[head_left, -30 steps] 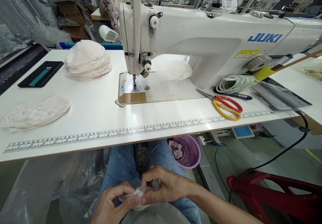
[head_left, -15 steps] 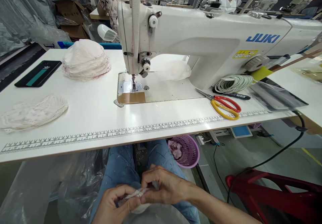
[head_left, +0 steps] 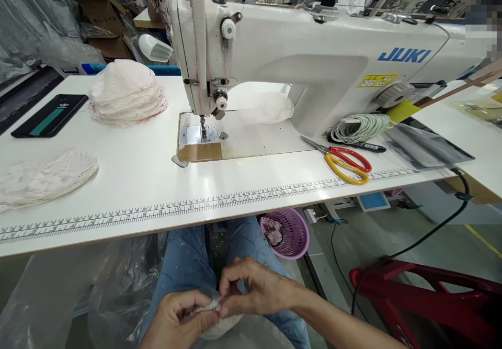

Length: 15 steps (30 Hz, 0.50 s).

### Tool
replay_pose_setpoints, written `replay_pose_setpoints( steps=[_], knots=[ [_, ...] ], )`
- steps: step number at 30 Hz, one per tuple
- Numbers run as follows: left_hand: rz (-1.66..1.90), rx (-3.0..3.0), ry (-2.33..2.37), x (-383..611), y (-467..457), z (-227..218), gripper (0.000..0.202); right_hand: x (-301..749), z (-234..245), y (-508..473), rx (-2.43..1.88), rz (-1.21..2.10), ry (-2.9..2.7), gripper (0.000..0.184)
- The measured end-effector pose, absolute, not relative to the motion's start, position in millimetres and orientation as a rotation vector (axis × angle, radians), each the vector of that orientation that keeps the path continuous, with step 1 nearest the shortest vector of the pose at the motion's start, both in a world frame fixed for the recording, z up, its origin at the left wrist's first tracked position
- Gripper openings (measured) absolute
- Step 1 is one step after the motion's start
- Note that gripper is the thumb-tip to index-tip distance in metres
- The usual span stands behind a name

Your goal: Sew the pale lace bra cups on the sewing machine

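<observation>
Low over my lap, below the table edge, both hands pinch one piece of thin white fabric [head_left: 223, 328]. My left hand [head_left: 182, 317] grips its lacy edge between thumb and bent fingers. Close against it, my right hand [head_left: 251, 289] closes thumb and fingertips on the same edge. Part of the fabric is hidden by the fingers. On the table above, a white sewing machine [head_left: 274, 45] stands with its needle over the metal plate. A thin white fabric piece [head_left: 270, 108] lies under its arm.
On the left are a stack of white fabric pieces [head_left: 125, 92], a flatter pile [head_left: 47, 179] and a dark phone [head_left: 50, 115]. Scissors [head_left: 347, 165] lie by a cord coil [head_left: 361, 129] at right. Below are a purple basket [head_left: 292, 234] and red metal frame [head_left: 427, 296].
The table and machine have shifted slightly left in view. My hands stay together on the fabric, with its lacy edge now bunched more between the fingertips.
</observation>
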<state>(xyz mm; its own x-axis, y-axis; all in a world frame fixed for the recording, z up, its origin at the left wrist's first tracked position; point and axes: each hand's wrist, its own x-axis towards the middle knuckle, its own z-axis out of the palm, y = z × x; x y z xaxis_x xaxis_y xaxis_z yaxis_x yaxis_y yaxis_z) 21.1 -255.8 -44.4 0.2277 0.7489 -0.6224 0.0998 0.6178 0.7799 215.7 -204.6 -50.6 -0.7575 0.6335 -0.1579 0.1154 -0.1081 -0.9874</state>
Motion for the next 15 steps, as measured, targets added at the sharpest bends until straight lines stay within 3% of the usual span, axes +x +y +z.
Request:
replay_pose_setpoints(
  steps=[11, 15],
  knots=[
    [0.422, 0.945, 1.299, 25.2, -249.7, -38.4, 0.042, 220.1, -52.0, -206.4, -0.878, 1.889, -1.857, 0.027],
    [0.392, 0.992, 1.308, 26.9, -246.9, -35.8, 0.038, 219.9, -51.4, -206.4, -0.852, 1.838, -1.880, 0.031]
  ],
)
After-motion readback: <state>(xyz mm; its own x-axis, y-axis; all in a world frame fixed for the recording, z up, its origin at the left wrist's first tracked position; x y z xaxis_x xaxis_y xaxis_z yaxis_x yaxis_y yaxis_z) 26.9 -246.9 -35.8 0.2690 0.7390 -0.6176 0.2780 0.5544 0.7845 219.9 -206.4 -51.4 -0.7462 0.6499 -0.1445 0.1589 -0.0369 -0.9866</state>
